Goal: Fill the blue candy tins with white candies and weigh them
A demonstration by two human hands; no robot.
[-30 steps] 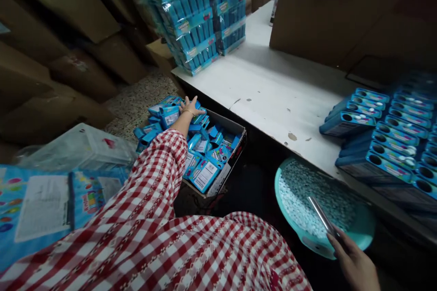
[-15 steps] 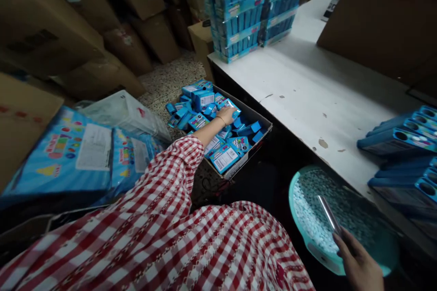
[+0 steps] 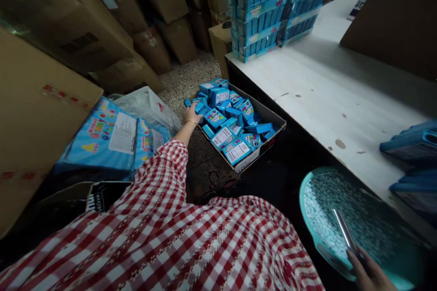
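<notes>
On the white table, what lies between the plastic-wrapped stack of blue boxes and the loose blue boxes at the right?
In the head view, that stretch of white table is bare, showing only chipped patches.

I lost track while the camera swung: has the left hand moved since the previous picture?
Yes. Judged against the carton, the left hand has shifted left, from over its middle to its left edge.

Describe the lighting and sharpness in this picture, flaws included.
Head view: the white table is bright, with a soft shadow near the brown cardboard; the turquoise basin falls into shade rightward; a highlight streaks the metal tube; blue boxes at far right look soft.
</notes>
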